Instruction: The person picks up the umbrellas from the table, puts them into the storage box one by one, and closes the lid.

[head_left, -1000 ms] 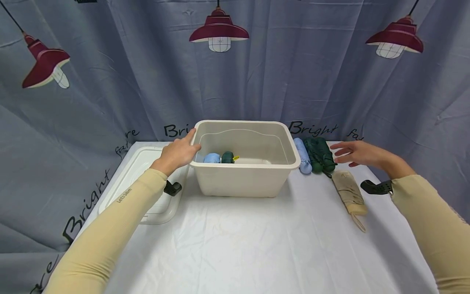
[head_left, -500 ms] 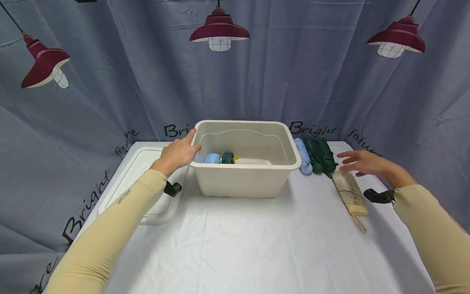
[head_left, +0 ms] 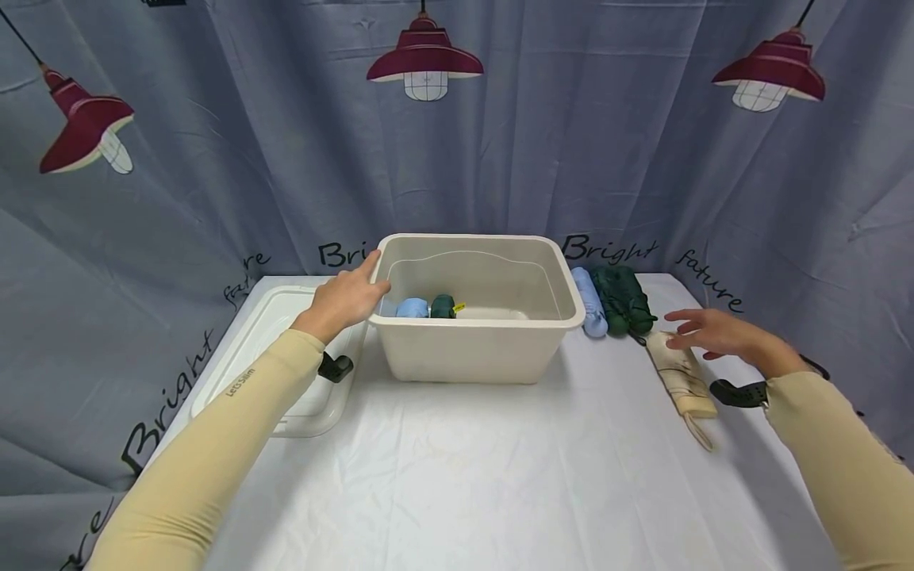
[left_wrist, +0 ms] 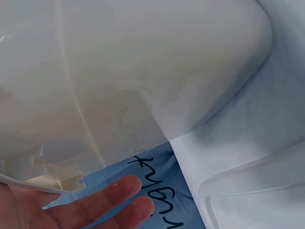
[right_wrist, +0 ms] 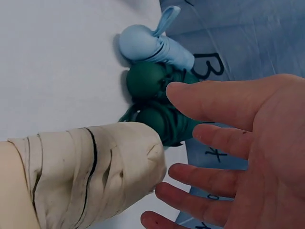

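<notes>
Left hand (head_left: 341,303): fingers straight, touching nine-o'clock rim of bin (head_left: 471,353)
Right hand (head_left: 717,333): fingers parted, grasping nothing, beside beige umbrella (head_left: 681,374)
Beige umbrella: on table (head_left: 500,476), bin's four o'clock

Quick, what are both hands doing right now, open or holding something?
Left hand: open, touching the bin at its rim.
Right hand: open, holding nothing, near the beige folded umbrella.
</notes>
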Demonstrator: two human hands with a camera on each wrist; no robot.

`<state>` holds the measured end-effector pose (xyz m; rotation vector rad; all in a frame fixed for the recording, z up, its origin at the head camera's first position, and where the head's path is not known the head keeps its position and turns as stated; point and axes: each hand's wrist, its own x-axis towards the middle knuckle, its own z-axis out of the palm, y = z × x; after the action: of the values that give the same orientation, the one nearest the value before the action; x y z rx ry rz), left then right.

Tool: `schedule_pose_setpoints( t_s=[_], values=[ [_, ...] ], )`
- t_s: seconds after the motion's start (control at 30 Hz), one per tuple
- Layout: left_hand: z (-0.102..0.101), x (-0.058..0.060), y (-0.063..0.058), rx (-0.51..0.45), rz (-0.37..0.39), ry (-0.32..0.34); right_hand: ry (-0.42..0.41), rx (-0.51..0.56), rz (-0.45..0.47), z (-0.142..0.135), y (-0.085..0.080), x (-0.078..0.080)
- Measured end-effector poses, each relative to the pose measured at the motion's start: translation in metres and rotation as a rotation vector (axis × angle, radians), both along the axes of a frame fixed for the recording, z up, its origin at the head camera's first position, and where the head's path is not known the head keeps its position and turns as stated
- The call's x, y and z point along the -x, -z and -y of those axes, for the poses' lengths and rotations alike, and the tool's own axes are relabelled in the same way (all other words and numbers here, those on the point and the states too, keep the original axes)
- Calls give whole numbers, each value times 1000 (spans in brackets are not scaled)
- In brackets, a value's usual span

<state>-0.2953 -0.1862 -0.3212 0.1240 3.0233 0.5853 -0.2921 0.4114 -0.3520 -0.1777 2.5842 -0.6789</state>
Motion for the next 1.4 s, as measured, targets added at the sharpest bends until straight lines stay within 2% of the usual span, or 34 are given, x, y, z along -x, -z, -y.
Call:
schedule_pose_setpoints(
  t_s=[0.3,0.73,0.97,1.2,1.4],
  values=[
    [0,0,1,-6,-6,-5,22,11,30,-3,8,-2],
    [0,1,1,-7,5,0,98,35,118,-6,24,-2],
    [0,1,-1,-4,10,-4,81,17,109,-4,27,-3],
    [0,1,-1,-8,7,-5,113,-18,99,-2,37,-1],
    [-1,1,0,-7,7,-11,120,-69,55,2,42,1]
  ],
)
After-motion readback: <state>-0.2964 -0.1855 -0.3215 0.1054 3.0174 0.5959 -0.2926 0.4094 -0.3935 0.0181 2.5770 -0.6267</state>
